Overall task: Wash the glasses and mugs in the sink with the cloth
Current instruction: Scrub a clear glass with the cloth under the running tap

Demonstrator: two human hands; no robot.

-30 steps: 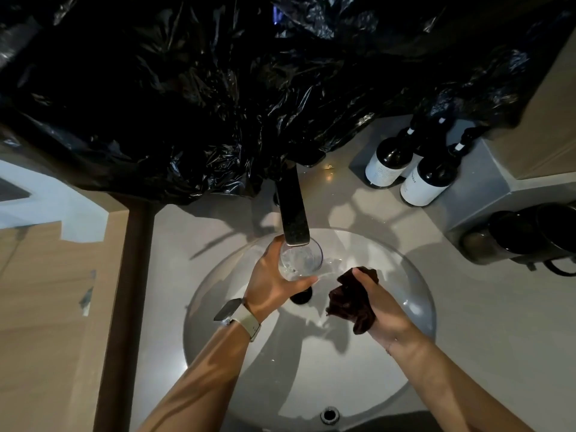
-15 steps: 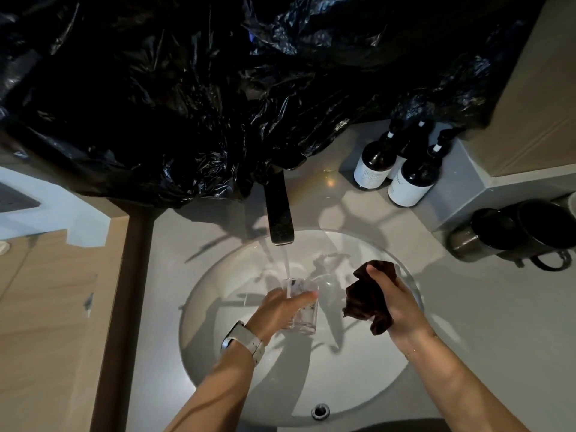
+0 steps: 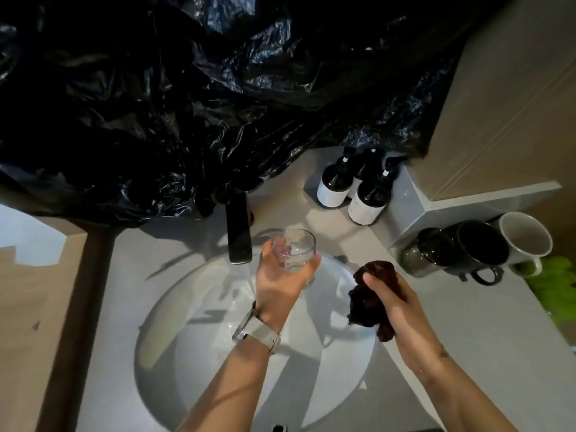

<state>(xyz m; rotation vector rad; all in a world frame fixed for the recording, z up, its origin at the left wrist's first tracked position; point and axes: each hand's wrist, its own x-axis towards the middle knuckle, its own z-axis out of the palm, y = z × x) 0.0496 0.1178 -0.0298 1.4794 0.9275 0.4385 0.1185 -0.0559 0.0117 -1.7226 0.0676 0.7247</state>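
My left hand (image 3: 277, 279) grips a clear glass (image 3: 294, 249) upright, lifted over the far rim of the white sink (image 3: 193, 332), just right of the dark faucet spout (image 3: 238, 233). Bunched in my right hand (image 3: 396, 299) is a dark brown cloth (image 3: 372, 294), held over the sink's right edge. Glass and cloth are apart. On the counter at the right lie a glass tumbler (image 3: 420, 252), a black mug (image 3: 481, 244) and a white mug (image 3: 525, 233), all on their sides.
Three dark pump bottles (image 3: 366, 194) with white labels stand behind the sink on the grey counter (image 3: 467, 322). Crumpled black plastic sheeting (image 3: 202, 88) hangs over the wall above the faucet. Something green (image 3: 558, 285) lies at the right edge. A wooden surface (image 3: 31, 307) borders the left.
My left hand has lifted the glass out from under the running water up to the right of the spout. The stream is no longer visible. My right hand keeps holding the cloth.
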